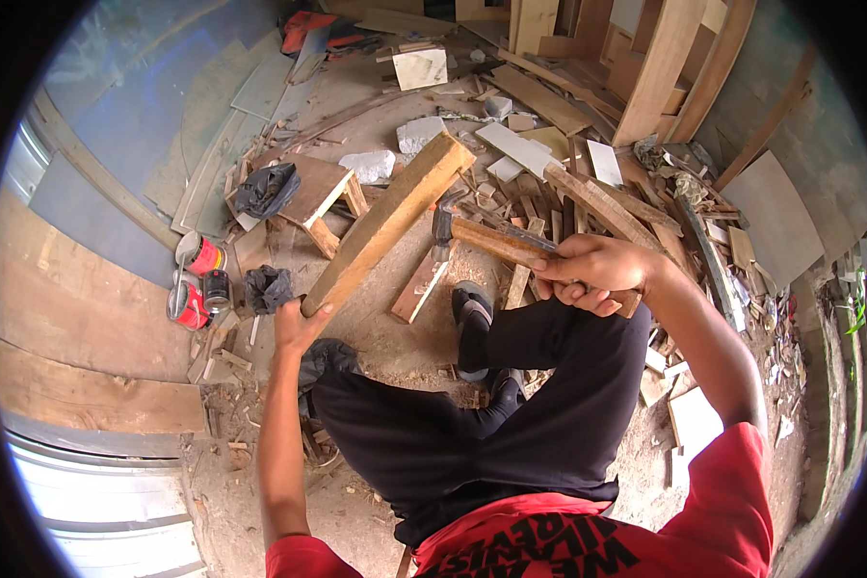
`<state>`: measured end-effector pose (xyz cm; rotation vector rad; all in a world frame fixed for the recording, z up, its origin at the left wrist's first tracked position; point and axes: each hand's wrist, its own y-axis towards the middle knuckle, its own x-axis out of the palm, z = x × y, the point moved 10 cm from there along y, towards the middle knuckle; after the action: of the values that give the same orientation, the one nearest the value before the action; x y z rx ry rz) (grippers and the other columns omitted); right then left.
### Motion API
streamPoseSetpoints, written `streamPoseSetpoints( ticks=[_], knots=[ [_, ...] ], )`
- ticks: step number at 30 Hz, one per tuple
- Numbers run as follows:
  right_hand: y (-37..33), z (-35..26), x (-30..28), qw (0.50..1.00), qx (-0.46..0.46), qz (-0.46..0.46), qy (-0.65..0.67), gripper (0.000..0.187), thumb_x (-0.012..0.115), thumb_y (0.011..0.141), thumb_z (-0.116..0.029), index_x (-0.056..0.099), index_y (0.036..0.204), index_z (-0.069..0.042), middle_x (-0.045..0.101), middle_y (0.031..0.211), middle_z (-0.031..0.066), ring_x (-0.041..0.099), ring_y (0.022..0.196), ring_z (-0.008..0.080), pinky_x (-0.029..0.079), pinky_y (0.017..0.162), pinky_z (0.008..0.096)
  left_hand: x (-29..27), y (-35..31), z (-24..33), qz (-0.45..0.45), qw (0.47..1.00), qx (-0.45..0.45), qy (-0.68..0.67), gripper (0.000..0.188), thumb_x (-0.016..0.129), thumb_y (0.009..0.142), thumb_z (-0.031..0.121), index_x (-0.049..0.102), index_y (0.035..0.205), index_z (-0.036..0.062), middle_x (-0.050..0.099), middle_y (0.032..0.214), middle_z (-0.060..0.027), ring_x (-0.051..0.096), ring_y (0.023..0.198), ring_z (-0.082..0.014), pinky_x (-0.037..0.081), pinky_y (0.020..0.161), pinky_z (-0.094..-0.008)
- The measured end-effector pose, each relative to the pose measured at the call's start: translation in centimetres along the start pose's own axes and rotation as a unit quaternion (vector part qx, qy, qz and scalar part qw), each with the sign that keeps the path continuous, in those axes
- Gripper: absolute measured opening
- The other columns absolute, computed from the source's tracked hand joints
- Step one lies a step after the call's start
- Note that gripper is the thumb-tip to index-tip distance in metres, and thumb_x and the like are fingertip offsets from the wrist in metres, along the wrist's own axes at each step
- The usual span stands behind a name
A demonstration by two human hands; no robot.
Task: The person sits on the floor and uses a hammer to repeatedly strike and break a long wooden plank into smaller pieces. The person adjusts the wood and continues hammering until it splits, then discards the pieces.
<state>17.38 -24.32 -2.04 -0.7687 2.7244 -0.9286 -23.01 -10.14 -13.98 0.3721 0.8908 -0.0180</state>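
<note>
My left hand (299, 326) is closed round the lower end of a thick wooden beam (390, 217). The beam slants up and away to the right, raised off the ground. In my right hand (592, 273) is a claw hammer (501, 240), gripped by its wooden handle. The dark metal hammer head points left and hangs close beside the beam's right side, with a small gap seen between them. Below the hammer head, a short wooden board (424, 282) lies on the floor near my feet.
A low wooden stool (303, 188) with a black plastic bag stands left of the beam. Red paint cans (191, 301) sit by the left wall. Scrap wood (597, 202) is heaped at the right. Tall planks (660, 72) lean at the back right. White blocks (369, 166) lie beyond the stool.
</note>
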Motion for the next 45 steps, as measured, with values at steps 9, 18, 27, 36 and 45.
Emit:
streamPoseSetpoints(
  ticks=[9, 18, 27, 36, 45],
  knots=[
    [-0.6, 0.2, 0.3, 0.999, -0.017, 0.021, 0.031, 0.042, 0.054, 0.103, -0.039, 0.057, 0.093, 0.002, 0.040, 0.063, -0.0043, 0.036, 0.043, 0.0028, 0.032, 0.035, 0.0225, 1.8, -0.1, -1.6, -0.057, 0.996, -0.052, -0.039, 0.050, 0.076, 0.079, 0.042, 0.070, 0.095, -0.0050, 0.070, 0.079, -0.0196, 0.070, 0.075, -0.0277, 0.052, 0.069, -0.0398],
    [0.9, -2.1, -0.5, 0.976, -0.125, 0.162, 0.074, 0.040, 0.052, 0.104, -0.037, 0.055, 0.099, 0.003, 0.044, 0.068, -0.0005, 0.038, 0.046, 0.0067, 0.037, 0.038, 0.0261, 9.0, -1.2, 1.3, -0.045, 0.955, -0.048, -0.288, 0.048, 0.073, 0.086, 0.028, 0.063, 0.118, -0.0060, 0.071, 0.103, -0.0164, 0.066, 0.094, -0.0221, 0.052, 0.083, -0.0381],
    [0.0, -0.5, -1.3, 0.980, -0.077, 0.172, 0.066, 0.039, 0.050, 0.105, -0.036, 0.054, 0.097, 0.002, 0.042, 0.068, -0.0013, 0.037, 0.047, 0.0062, 0.034, 0.040, 0.0250, 9.3, -0.9, 1.5, -0.076, 0.971, -0.079, -0.213, 0.047, 0.076, 0.082, 0.034, 0.069, 0.106, -0.0059, 0.072, 0.090, -0.0161, 0.069, 0.082, -0.0218, 0.054, 0.074, -0.0373],
    [-0.9, -0.9, 1.1, 0.989, -0.097, 0.108, 0.008, 0.039, 0.049, 0.105, -0.035, 0.054, 0.096, 0.002, 0.045, 0.065, -0.0003, 0.041, 0.047, 0.0068, 0.035, 0.039, 0.0263, 2.2, 0.8, 0.3, -0.063, 0.979, -0.036, -0.190, 0.050, 0.075, 0.081, 0.040, 0.071, 0.103, -0.0048, 0.070, 0.078, -0.0127, 0.066, 0.070, -0.0179, 0.053, 0.066, -0.0363],
    [2.5, -9.3, 0.3, 0.933, -0.271, 0.225, -0.072, 0.045, 0.051, 0.104, -0.035, 0.048, 0.073, -0.003, 0.045, 0.053, 0.0004, 0.044, 0.038, 0.0100, 0.036, 0.038, 0.0296, 8.5, 5.4, 10.6, 0.022, 0.907, -0.129, -0.400, 0.054, 0.070, 0.091, 0.045, 0.068, 0.097, -0.0081, 0.067, 0.079, -0.0067, 0.061, 0.071, -0.0119, 0.049, 0.062, -0.0311]
  ],
)
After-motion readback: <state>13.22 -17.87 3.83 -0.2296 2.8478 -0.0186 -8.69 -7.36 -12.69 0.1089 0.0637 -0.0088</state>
